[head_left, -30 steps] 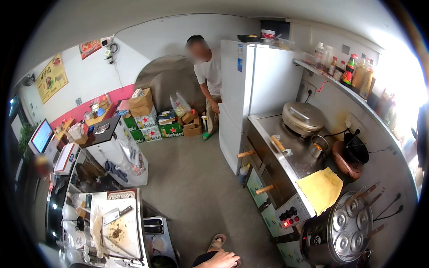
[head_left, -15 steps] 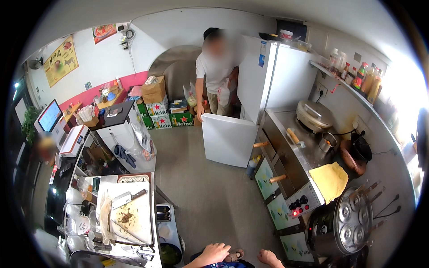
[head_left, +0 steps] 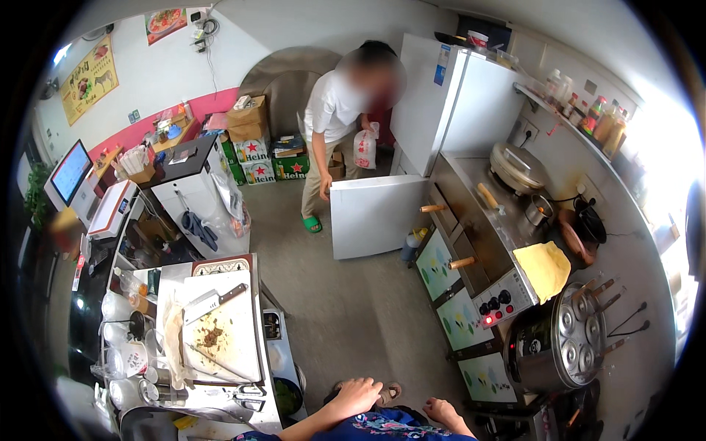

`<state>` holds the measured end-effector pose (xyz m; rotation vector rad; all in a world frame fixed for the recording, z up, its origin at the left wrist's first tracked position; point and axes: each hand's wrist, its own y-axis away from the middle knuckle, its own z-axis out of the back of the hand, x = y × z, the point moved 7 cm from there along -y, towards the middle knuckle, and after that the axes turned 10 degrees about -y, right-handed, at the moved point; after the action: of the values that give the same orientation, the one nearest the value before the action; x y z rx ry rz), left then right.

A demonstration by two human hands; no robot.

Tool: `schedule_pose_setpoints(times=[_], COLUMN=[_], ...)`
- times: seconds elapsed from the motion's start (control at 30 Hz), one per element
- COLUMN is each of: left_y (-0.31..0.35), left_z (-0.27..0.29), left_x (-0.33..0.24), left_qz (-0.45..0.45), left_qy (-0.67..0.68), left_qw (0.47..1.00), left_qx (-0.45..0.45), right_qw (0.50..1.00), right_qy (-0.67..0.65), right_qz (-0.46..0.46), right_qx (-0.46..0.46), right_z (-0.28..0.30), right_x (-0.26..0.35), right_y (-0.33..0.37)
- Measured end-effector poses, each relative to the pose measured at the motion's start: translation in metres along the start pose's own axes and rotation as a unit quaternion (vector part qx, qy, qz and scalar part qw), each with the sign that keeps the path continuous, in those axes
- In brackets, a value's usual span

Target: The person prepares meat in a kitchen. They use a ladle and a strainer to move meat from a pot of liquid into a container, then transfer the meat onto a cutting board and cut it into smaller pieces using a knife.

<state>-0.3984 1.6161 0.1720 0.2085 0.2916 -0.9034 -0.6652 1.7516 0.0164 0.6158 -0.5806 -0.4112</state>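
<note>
Two hands (head_left: 358, 397) between counters (head_left: 515, 226), floor (head_left: 349, 312) ahead

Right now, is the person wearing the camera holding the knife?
No, the knife lies on the cutting board, apart from the wearer's left hand and right hand.

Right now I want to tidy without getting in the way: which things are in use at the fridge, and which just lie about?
In use:
- white plastic bag, hanging from the co-worker's left hand
- lower fridge door, open, the co-worker's right hand at its edge

Apparently just lying about:
- cleaver on the cutting board
- yellow cloth near the control knobs
</note>
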Motion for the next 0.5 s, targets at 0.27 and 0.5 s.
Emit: schedule_pose_setpoints(times=[0.27,0.5], left_y=[0.022,0.052], left_z=[-0.004,-0.003], left_x=[0.018,0.038], left_qz=[0.025,0.069], left_qy=[-0.007,-0.018], left_qw=[1.0,0.997], left_qx=[0.004,-0.02], right_qw=[1.0,0.999], right_qy=[0.01,0.047], right_qz=[-0.009,0.018], right_qx=[0.001,0.018], right_z=[-0.024,-0.027], right_x=[-0.011,0.021], right_y=[0.007,-0.019])
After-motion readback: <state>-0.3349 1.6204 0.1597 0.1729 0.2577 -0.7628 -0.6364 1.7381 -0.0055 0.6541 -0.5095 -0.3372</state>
